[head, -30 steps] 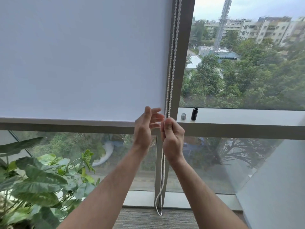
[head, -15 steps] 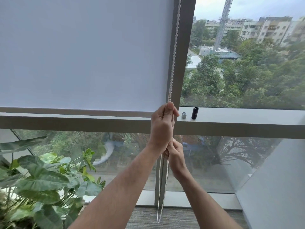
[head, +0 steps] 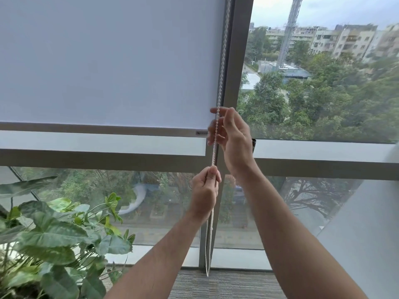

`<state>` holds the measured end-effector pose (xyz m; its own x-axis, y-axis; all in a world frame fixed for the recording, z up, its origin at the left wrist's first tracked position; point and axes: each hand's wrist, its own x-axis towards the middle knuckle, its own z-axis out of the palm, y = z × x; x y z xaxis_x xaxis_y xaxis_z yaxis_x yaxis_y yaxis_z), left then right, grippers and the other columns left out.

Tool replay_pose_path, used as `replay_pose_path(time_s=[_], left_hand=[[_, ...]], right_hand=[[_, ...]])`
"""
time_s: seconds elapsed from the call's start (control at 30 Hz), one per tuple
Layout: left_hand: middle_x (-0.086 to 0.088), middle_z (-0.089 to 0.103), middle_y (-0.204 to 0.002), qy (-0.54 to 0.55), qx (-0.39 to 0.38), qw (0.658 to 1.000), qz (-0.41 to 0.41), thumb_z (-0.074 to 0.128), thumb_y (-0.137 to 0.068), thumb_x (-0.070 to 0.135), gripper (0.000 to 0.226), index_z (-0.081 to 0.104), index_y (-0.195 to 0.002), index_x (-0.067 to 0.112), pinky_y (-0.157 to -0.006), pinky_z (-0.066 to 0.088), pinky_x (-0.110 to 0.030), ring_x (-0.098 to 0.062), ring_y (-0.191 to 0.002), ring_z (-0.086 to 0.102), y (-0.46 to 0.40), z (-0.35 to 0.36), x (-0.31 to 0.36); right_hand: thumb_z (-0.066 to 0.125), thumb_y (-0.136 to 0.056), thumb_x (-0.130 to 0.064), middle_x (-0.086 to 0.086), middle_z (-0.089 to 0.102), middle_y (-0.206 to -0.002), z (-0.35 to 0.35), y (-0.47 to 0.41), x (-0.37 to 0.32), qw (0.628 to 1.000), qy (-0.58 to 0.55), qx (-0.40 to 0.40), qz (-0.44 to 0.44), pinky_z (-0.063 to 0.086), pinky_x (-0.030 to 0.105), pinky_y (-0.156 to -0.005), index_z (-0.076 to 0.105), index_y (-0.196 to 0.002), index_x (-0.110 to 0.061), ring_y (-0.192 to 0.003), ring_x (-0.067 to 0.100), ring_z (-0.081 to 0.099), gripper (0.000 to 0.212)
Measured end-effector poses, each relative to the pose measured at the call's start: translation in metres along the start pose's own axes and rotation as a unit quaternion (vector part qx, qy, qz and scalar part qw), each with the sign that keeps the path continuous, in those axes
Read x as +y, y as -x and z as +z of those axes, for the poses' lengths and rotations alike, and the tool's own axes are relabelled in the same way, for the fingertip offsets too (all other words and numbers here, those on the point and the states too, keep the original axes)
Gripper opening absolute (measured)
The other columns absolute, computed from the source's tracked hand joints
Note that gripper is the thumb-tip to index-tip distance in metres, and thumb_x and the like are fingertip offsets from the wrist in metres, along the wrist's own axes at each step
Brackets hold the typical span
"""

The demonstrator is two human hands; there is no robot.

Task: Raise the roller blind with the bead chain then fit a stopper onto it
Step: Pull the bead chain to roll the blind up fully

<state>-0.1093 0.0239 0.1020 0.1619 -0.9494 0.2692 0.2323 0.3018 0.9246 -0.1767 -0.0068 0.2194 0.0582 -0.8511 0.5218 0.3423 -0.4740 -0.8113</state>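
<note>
The white roller blind (head: 108, 61) covers the upper left window; its bottom bar (head: 97, 132) hangs a little above the grey transom. The white bead chain (head: 222, 61) runs down the blind's right edge, and its loop ends near the floor. My left hand (head: 204, 192) is shut on the chain below the transom. My right hand (head: 234, 139) is higher, level with the bottom bar, fingers spread, with the chain passing between thumb and fingertips. No stopper shows on the chain.
A small black cylinder (head: 254, 144) on the window ledge peeks out behind my right hand. A leafy potted plant (head: 49, 238) fills the lower left. The grey mullion (head: 234, 61) stands just right of the chain. A slanted wall (head: 367, 234) is at the lower right.
My left hand has pulled the chain down from the upper grip. My right hand has let go below and risen above it, open. The blind's bottom bar has moved up.
</note>
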Motion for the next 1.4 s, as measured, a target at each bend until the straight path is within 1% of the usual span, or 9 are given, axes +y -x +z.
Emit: replay_pose_path(time_s=[0.17,0.43,0.57,0.77,0.9,1.03,1.17,1.23,1.4], left_hand=[[0.000,0.028,-0.047,-0.032,-0.015,0.999,0.009,0.042,-0.096,0.023,0.039,0.054,-0.059,0.025,-0.042,0.015,-0.035,-0.011,-0.041,0.022,0.004,0.000,-0.003],[0.014,0.058,-0.080,-0.205,-0.075,0.966,0.139,0.033,-0.098,0.044,0.035,0.064,-0.082,0.041,-0.066,0.044,-0.031,-0.006,-0.073,0.054,-0.017,-0.027,0.019],[-0.004,0.071,-0.097,-0.141,0.009,0.975,0.173,0.033,-0.096,0.060,0.060,0.070,-0.110,0.015,-0.080,0.055,-0.046,-0.021,-0.095,0.068,-0.055,-0.025,0.082],[-0.002,0.064,-0.075,-0.098,-0.122,0.961,0.227,0.036,-0.094,0.057,0.048,0.063,-0.100,0.018,-0.059,0.055,-0.039,-0.024,-0.068,0.065,-0.060,0.029,0.162],[0.002,0.037,-0.052,-0.033,-0.001,0.978,0.205,0.041,-0.103,0.031,0.037,0.052,-0.068,0.025,-0.045,0.028,-0.037,-0.020,-0.047,0.033,-0.053,0.049,0.154],[0.013,0.043,-0.050,-0.091,0.083,0.965,0.231,0.042,-0.101,0.035,0.040,0.050,-0.062,0.033,-0.052,0.032,-0.038,-0.018,-0.051,0.038,-0.055,0.054,0.147],[0.017,0.051,-0.053,-0.107,0.089,0.962,0.237,0.043,-0.100,0.033,0.037,0.050,-0.065,0.029,-0.050,0.040,-0.026,-0.009,-0.048,0.046,-0.055,0.056,0.136],[0.018,0.052,-0.054,-0.122,0.083,0.960,0.238,0.045,-0.098,0.028,0.034,0.050,-0.064,0.030,-0.050,0.034,-0.013,-0.001,-0.049,0.044,-0.051,0.053,0.120],[0.016,0.044,-0.050,-0.133,0.058,0.969,0.202,0.041,-0.100,0.025,0.034,0.048,-0.066,0.028,-0.048,0.029,-0.019,-0.003,-0.047,0.034,-0.036,0.039,0.080]], right_hand=[[0.036,-0.107,-0.021,0.002,0.032,-0.055,0.022,0.000,0.001,0.995,0.031,0.071,-0.062,0.021,0.030,-0.042,0.061,-0.081,-0.015,-0.045,0.011,0.027,0.036],[0.042,-0.102,-0.027,-0.010,0.041,-0.053,0.018,0.012,0.002,0.987,0.082,0.094,-0.101,0.027,0.026,-0.048,0.053,-0.068,-0.028,-0.047,0.014,0.031,0.036],[0.042,-0.100,-0.015,-0.015,0.044,-0.056,0.012,0.032,0.030,0.988,0.106,0.085,-0.070,0.029,0.031,-0.053,0.049,-0.065,-0.026,-0.052,0.015,0.036,0.037],[0.042,-0.101,-0.022,-0.013,0.038,-0.054,0.000,0.063,0.064,0.988,0.133,0.081,-0.022,0.025,0.033,-0.049,0.048,-0.065,-0.025,-0.050,0.016,0.031,0.036],[0.043,-0.099,-0.021,-0.011,0.039,-0.052,-0.010,0.054,0.064,0.993,0.114,0.025,0.021,0.028,0.027,-0.046,0.049,-0.062,-0.026,-0.047,0.009,0.031,0.038],[0.044,-0.099,-0.023,0.001,0.058,-0.068,-0.022,0.038,0.055,0.997,0.073,-0.001,0.039,0.042,0.026,-0.062,0.058,-0.073,-0.003,-0.066,0.014,0.050,0.036],[0.033,-0.107,-0.033,-0.001,0.076,-0.099,-0.020,-0.001,0.011,0.990,0.110,0.089,-0.012,0.053,0.037,-0.091,0.073,-0.101,-0.020,-0.097,0.015,0.069,0.042],[0.035,-0.107,-0.032,0.005,0.075,-0.097,-0.011,-0.024,-0.025,0.989,0.109,0.095,-0.045,0.054,0.040,-0.086,0.071,-0.106,-0.012,-0.092,0.018,0.070,0.040],[0.033,-0.107,-0.034,0.004,0.070,-0.078,0.027,-0.069,-0.104,0.996,0.032,-0.011,-0.077,0.052,0.031,-0.062,0.067,-0.101,-0.012,-0.067,0.018,0.066,0.041]])
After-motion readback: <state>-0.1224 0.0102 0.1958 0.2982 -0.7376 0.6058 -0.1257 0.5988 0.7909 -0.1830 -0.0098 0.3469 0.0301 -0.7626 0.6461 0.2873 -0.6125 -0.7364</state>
